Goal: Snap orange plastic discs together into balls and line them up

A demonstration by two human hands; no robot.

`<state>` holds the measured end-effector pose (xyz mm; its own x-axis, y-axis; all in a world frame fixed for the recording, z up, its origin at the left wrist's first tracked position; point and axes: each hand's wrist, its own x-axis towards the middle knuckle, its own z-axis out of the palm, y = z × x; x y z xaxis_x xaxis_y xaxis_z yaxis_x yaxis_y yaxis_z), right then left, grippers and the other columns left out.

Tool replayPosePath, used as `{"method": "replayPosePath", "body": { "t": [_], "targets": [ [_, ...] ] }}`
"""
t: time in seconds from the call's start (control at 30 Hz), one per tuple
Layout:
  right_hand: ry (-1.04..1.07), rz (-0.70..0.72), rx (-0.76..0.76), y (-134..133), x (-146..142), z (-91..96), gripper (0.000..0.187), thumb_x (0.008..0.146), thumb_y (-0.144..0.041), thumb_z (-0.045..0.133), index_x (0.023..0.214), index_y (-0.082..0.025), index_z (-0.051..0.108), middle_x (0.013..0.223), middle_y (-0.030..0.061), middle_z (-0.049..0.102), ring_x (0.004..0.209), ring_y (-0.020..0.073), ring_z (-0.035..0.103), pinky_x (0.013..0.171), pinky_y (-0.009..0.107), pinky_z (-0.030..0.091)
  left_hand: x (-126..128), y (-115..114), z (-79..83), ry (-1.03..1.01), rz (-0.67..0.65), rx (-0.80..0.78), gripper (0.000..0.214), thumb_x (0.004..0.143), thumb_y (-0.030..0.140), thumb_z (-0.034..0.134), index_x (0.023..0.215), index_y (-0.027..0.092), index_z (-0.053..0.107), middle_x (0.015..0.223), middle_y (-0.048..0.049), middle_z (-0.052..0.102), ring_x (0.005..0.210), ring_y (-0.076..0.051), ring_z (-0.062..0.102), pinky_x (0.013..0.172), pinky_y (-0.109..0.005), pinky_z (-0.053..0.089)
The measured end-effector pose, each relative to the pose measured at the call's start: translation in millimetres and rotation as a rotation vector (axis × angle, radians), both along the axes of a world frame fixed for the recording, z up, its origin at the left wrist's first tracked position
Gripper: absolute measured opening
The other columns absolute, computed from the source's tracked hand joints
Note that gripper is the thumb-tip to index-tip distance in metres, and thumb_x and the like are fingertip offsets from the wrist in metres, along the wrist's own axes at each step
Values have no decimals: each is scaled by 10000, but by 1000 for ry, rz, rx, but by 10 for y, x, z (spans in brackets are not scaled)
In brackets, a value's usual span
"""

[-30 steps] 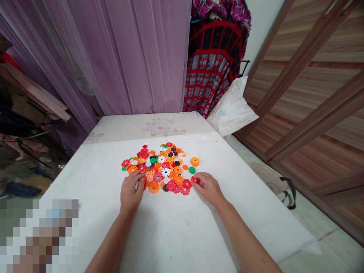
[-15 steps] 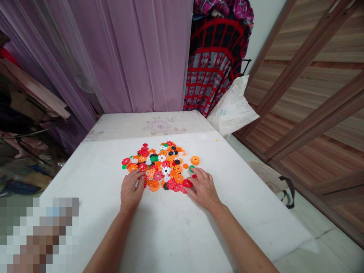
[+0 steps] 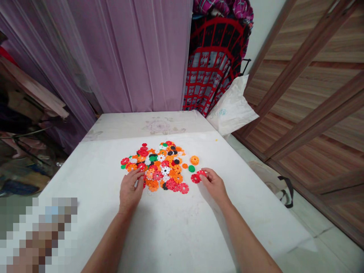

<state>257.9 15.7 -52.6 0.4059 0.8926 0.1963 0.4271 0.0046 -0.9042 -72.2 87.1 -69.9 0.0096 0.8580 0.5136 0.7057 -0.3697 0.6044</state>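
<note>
A heap of flat flower-shaped plastic discs (image 3: pixel 160 167), orange, red, white, black and green, lies on the white table (image 3: pixel 170 227). My left hand (image 3: pixel 130 189) rests at the heap's near left edge, fingers curled onto the discs there. My right hand (image 3: pixel 214 184) sits to the right of the heap and pinches a red disc (image 3: pixel 201 173) between thumb and fingers. Another red disc (image 3: pixel 195 178) lies just left of that hand. A green disc (image 3: pixel 192 168) and an orange disc (image 3: pixel 194 160) lie apart from the heap on its right.
Purple curtains (image 3: pixel 127 57) hang behind the table. A red and black checked cloth (image 3: pixel 213 64) and a white bag (image 3: pixel 231 110) stand at the back right. Wooden panels (image 3: pixel 313 87) line the right side. A dark strap (image 3: pixel 287 189) lies on the floor.
My right hand has drawn back to the right of the heap with a red disc pinched in it. My left hand has stayed at the heap's left edge.
</note>
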Motion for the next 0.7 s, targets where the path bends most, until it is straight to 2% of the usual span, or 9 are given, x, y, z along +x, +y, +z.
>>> {"method": "replayPosePath", "body": {
  "t": [0.13, 0.27, 0.43, 0.57, 0.7],
  "targets": [
    [141, -29, -47, 58, -9, -56, 406, 722, -538, 698, 894, -174, 746, 736, 56, 719, 649, 195, 632, 660, 362, 513, -8, 9, -14, 5, -2, 5, 311, 890, 419, 471, 962, 251, 722, 1145, -75, 708, 1135, -260, 610, 1035, -503, 446],
    [123, -28, -96, 90, -62, -36, 327, 711, -481, 702, 864, -200, 772, 832, 78, 758, 750, 236, 685, 759, 414, 538, -8, 12, -15, 7, -3, 18, 311, 889, 414, 469, 956, 253, 726, 1139, -75, 710, 1116, -259, 616, 1022, -500, 457],
    [-125, 0, -212, 143, -27, 42, 235, 752, -373, 624, 857, -238, 784, 872, 50, 748, 797, 220, 686, 772, 368, 517, -6, 8, 0, 7, -6, 23, 303, 887, 408, 474, 952, 252, 725, 1140, -72, 709, 1112, -254, 617, 1026, -496, 454],
    [-360, 6, -259, 172, -26, 92, 252, 797, -362, 577, 905, -256, 778, 875, 33, 704, 768, 185, 659, 725, 311, 491, -10, 6, 1, 7, -11, 12, 305, 890, 413, 473, 962, 253, 723, 1146, -75, 706, 1125, -258, 614, 1031, -505, 448],
    [-451, -1, -272, 153, -51, 124, 287, 853, -385, 520, 940, -261, 763, 898, 30, 679, 786, 175, 647, 745, 297, 477, -7, 8, -7, -3, -6, 11, 299, 887, 406, 476, 954, 248, 720, 1141, -84, 705, 1122, -262, 614, 1032, -507, 445]
  ]
}}
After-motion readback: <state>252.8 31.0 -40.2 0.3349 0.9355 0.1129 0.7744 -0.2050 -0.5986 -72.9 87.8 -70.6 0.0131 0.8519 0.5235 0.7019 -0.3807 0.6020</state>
